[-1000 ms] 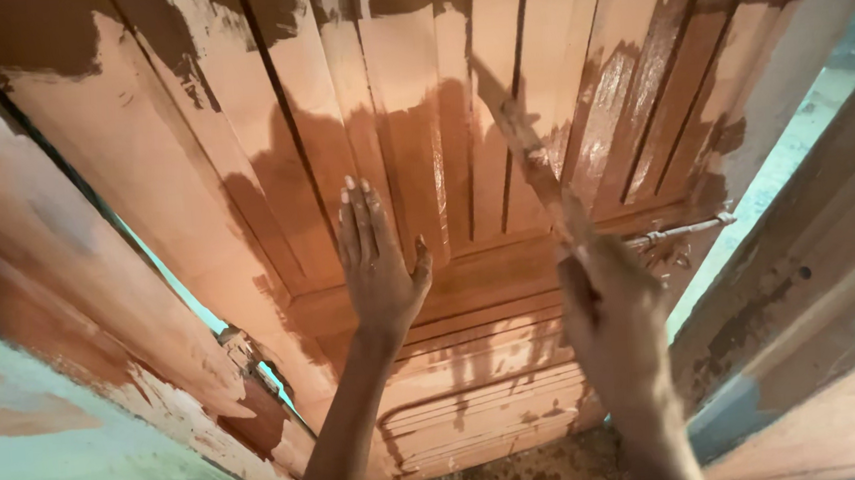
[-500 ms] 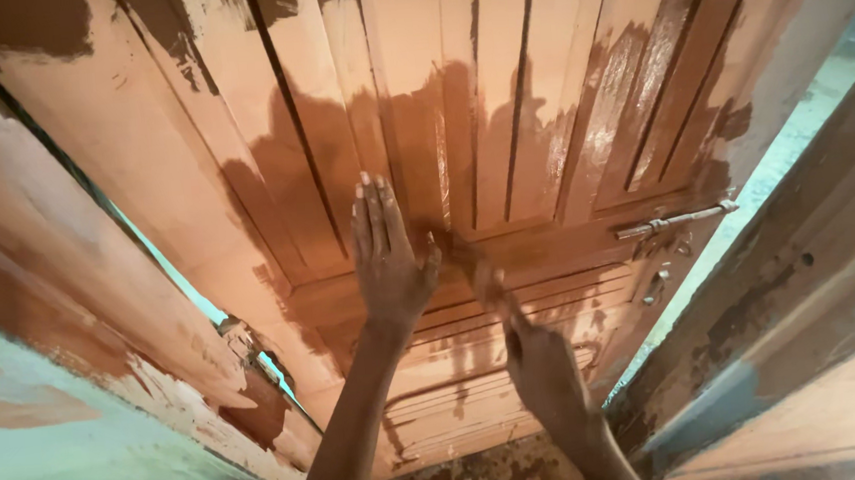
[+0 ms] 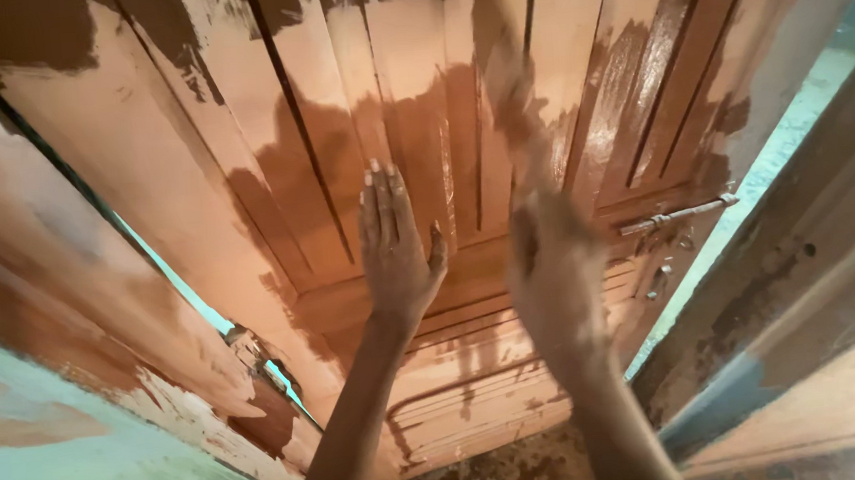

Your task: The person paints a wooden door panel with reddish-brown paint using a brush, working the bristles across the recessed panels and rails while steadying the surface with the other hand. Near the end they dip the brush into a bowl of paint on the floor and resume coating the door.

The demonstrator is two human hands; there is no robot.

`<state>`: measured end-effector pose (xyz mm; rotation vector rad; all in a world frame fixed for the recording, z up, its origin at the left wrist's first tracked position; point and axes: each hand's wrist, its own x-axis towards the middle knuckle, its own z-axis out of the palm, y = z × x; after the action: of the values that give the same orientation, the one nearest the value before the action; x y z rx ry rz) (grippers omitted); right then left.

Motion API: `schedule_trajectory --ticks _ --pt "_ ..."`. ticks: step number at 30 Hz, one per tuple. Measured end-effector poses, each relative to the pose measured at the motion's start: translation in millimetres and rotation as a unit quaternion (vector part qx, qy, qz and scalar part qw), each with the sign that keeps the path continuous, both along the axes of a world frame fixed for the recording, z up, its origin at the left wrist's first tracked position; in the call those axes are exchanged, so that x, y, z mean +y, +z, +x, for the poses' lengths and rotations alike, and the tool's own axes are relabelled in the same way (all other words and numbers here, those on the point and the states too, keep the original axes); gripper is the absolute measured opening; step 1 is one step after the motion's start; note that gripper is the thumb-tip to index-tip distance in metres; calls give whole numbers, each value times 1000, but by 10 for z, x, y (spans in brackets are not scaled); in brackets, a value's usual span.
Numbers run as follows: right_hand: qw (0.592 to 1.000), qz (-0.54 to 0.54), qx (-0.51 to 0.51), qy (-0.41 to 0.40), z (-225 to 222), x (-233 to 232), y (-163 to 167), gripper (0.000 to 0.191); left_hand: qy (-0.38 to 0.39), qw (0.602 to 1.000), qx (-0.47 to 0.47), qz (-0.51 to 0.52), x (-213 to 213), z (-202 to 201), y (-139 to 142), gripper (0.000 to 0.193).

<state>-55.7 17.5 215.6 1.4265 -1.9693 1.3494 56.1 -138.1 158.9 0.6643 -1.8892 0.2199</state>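
A wooden door (image 3: 243,183) with vertical panels fills the view, partly coated in wet brown paint over paler wood. My left hand (image 3: 398,247) lies flat against the door, fingers pointing up and together, holding nothing. My right hand (image 3: 556,281) is blurred with motion and grips a paintbrush (image 3: 513,94), which reaches up over the middle panels. The brush end is smeared and hard to make out.
A metal slide bolt (image 3: 672,218) sits on the door's right side. A hinge (image 3: 254,347) shows at the lower left by the turquoise wall (image 3: 83,475). A wooden frame (image 3: 801,274) stands on the right. The speckled floor (image 3: 504,475) lies below.
My right hand swung the paintbrush from the right panels down toward the middle, then up over the central panels. My left hand stayed flat on the door.
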Motion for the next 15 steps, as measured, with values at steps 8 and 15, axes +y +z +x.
schedule_trajectory --ticks 8,15 --pt "969 203 -134 49 330 -52 -1650 77 -38 999 -19 12 -23 31 -46 80" --pt "982 187 -9 -14 259 100 -1311 69 -80 997 -4 20 39 63 -69 83"
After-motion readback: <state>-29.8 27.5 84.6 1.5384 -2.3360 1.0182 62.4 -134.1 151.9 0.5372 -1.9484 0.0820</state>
